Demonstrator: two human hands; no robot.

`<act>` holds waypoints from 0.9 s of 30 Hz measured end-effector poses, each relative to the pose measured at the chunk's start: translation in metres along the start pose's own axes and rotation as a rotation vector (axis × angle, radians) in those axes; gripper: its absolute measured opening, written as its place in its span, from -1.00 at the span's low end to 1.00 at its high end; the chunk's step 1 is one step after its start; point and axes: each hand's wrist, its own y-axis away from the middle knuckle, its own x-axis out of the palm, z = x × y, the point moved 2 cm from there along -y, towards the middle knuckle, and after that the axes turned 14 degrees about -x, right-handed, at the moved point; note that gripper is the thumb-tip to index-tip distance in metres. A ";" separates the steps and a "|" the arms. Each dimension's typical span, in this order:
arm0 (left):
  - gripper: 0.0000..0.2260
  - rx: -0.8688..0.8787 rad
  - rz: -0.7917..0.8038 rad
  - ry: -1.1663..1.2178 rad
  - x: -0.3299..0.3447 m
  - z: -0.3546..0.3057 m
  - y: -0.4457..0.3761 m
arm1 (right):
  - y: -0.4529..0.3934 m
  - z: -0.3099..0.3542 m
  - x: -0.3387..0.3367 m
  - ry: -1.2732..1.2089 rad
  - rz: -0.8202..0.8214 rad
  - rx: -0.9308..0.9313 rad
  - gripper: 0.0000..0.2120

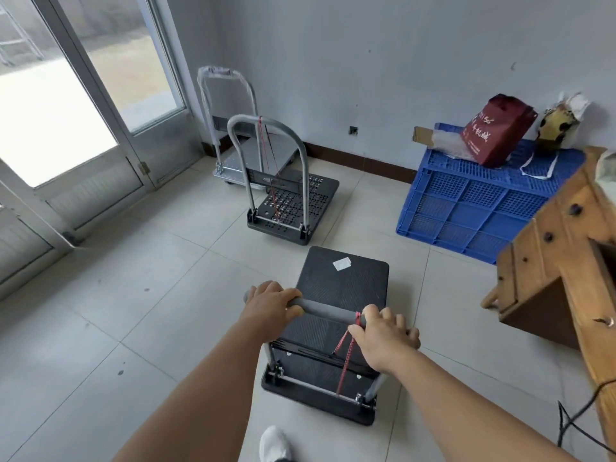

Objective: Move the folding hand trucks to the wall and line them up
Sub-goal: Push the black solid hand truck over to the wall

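A black folding hand truck (343, 288) stands on the tiled floor right in front of me, its grey handle upright with a red cord tied to it. My left hand (271, 305) grips the left end of that handle. My right hand (383, 331) rests on the right end by the cord, fingers curled over the bar. A second black hand truck (293, 201) with a perforated deck and raised handle stands further ahead. A silver hand truck (233, 161) with a wrapped handle sits in the corner against the wall.
A blue plastic crate (480, 201) with a red bag (496, 131) on it stands by the wall at right. A wooden bench (563, 261) is close on the right, with a black cable below it. Glass doors (83, 111) fill the left side. My white shoe (275, 445) is at the bottom.
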 end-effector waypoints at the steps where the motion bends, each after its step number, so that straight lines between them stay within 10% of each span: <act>1: -0.69 0.012 0.004 -0.009 -0.006 0.000 -0.016 | -0.015 0.002 -0.005 -0.008 0.001 0.005 -0.64; 27: -0.68 0.138 0.031 -0.145 -0.118 -0.099 -0.372 | -0.330 -0.052 -0.157 -0.038 -0.052 0.140 -0.66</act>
